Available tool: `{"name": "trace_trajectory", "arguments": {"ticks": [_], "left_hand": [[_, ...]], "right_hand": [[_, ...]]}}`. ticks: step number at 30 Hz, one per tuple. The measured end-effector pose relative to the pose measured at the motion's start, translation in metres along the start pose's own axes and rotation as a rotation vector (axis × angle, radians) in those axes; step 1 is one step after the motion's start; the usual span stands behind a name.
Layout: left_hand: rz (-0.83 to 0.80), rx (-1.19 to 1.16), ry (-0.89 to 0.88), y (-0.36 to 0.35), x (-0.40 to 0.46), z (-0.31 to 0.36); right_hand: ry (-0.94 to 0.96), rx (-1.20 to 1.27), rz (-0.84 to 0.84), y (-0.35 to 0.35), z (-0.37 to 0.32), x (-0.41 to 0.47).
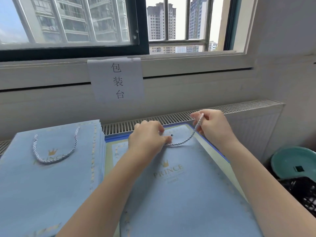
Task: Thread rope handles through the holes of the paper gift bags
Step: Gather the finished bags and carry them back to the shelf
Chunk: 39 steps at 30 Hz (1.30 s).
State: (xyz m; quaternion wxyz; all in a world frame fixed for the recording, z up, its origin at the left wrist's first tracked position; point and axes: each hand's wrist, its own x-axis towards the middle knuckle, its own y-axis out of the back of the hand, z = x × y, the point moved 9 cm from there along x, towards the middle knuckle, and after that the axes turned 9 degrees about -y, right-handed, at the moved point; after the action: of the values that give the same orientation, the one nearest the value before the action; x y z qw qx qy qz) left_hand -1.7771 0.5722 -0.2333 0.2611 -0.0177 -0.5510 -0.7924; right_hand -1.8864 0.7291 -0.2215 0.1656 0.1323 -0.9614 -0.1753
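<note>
- Nearest the camera, two bare forearms reach forward over a flat light-blue paper gift bag [179, 194] printed with a gold crown and the word PRINCE; it lies face up on the surface [109, 168], its top edge pointing away.
- To the left, a stack of matching bags [51, 185] lies flat; the top one carries a twisted white-and-blue handle [51, 158] threaded in and hanging in a U across its face.
- At the lower right, beside the surface, stands a teal basin [290, 161] with a dark mesh basket [304, 194] in front of it.
- The left hand [147, 139] rests on the upper part of the near bag, its fingers [168, 139] curled and pinching one end of a rope handle [186, 140] just beside a small dark hole [172, 135] in the paper.
- From that pinch the rope sags in a shallow curve over the bag's top and rises to the right hand [212, 125], which is raised off the bag; its fingers are curled round the rope's other end, which loops over the forefinger.
- Behind the bags, a white radiator grille [239, 108] runs along the wall.
- Above it, a sheet of paper [116, 79] with three handwritten Chinese characters hangs from the window sill.
- Farthest off, a barred window [177, 23] shows tall apartment blocks.
</note>
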Motion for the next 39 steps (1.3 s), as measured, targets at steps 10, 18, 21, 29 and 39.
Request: {"name": "trace_trajectory", "arguments": {"ticks": [10,18,21,29,39], "left_hand": [[-0.034,-0.139,-0.100,0.022,0.004,0.020],[0.105,-0.241,-0.145,0.052,-0.002,0.029],[0.138,-0.146,-0.170,0.055,-0.003,0.034],[0.092,-0.092,-0.205,0.051,-0.002,0.032],[0.045,-0.274,-0.336,0.059,-0.003,0.044]], "right_hand": [[0.369,-0.051,-0.096,-0.023,-0.045,-0.031],[0.707,-0.316,0.093,-0.018,-0.076,-0.053],[0.794,-0.403,0.170,-0.021,-0.080,-0.060],[0.718,-0.349,-0.101,-0.031,-0.077,-0.056],[0.444,-0.101,0.026,-0.004,-0.073,-0.047]]}}
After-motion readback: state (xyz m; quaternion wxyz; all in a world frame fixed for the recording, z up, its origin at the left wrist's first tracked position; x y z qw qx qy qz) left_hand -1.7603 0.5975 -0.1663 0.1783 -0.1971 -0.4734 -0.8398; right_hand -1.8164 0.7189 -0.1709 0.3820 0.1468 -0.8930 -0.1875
